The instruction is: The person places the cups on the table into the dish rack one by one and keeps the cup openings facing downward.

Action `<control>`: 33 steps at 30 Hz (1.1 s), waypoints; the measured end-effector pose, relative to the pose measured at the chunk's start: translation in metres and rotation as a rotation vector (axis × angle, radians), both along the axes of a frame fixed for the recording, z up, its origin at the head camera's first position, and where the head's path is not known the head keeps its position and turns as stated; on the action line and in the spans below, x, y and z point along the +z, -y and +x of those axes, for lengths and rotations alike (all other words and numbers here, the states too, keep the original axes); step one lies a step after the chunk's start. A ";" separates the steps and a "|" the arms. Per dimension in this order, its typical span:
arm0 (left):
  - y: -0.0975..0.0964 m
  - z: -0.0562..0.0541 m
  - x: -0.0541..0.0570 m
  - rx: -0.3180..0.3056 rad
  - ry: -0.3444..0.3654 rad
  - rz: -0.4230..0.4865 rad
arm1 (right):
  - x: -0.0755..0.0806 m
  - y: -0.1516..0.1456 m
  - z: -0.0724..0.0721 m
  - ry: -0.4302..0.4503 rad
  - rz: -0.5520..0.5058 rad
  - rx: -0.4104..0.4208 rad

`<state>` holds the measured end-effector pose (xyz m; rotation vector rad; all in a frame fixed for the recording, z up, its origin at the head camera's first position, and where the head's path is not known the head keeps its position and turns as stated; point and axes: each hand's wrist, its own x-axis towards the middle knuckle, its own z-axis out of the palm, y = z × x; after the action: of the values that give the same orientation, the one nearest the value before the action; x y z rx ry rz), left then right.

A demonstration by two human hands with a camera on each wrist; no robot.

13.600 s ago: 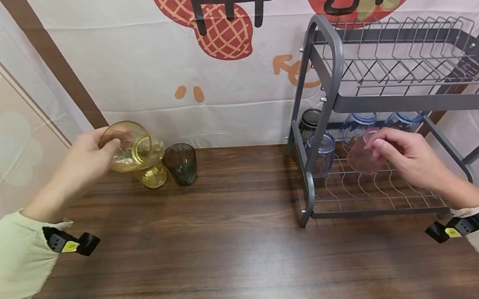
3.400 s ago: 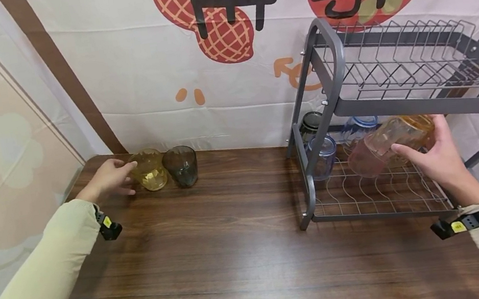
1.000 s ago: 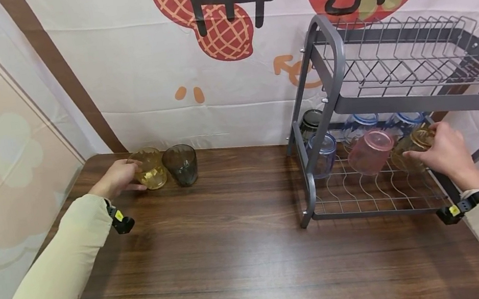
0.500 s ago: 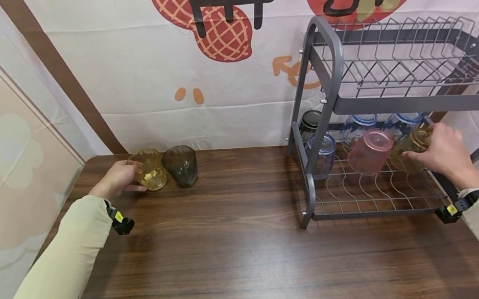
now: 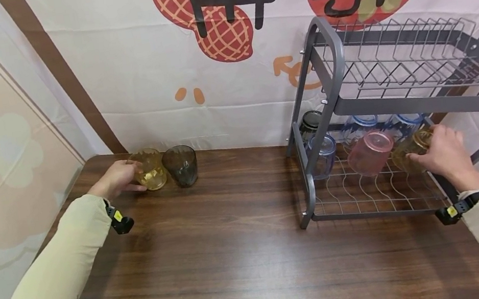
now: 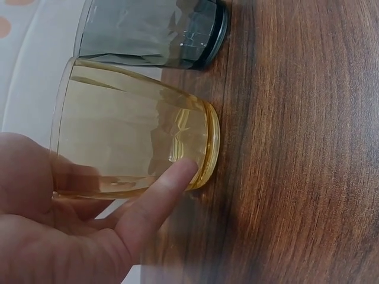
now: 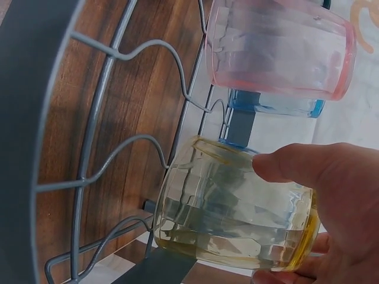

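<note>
My left hand (image 5: 116, 178) rests round the left side of a yellow glass (image 6: 136, 133), thumb low on its wall and fingers behind, partly seen through it. This glass stands upright on the table beside a dark grey glass (image 5: 180, 167). My right hand (image 5: 447, 154) grips another yellow glass (image 7: 237, 207) by its base end. That one sits upside down, tilted, on the lower tier of the dish rack (image 5: 336, 109). Left of it a pink glass (image 5: 370, 153) leans in the wires, also bottom up.
On the lower tier there are also blue-tinted glasses (image 5: 323, 156) and a dark glass (image 5: 311, 123) at the back left. The rack's upper wire tier (image 5: 402, 58) overhangs my right hand. The wooden table (image 5: 236, 253) stretches between the hands, with a printed cloth (image 5: 141, 81) behind.
Over the last second almost nothing moves. Earlier, the right hand lowered the yellow glass onto the rack beside the pink one, while the left came to the other yellow glass.
</note>
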<state>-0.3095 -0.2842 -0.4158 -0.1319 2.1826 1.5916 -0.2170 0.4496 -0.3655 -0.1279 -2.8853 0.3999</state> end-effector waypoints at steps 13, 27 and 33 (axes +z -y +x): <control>-0.001 0.001 0.001 0.003 -0.034 -0.001 | 0.006 0.003 0.005 0.074 -0.013 -0.056; 0.025 0.009 0.020 0.012 -0.125 -0.057 | 0.018 0.017 0.009 -0.025 -0.026 -0.006; 0.034 0.011 0.033 0.006 -0.176 -0.104 | 0.027 0.027 0.009 -0.202 -0.044 0.100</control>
<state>-0.2988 -0.3186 -0.3824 -0.0299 2.4018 1.5451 -0.2084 0.4230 -0.3389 0.0469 -2.6916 0.4655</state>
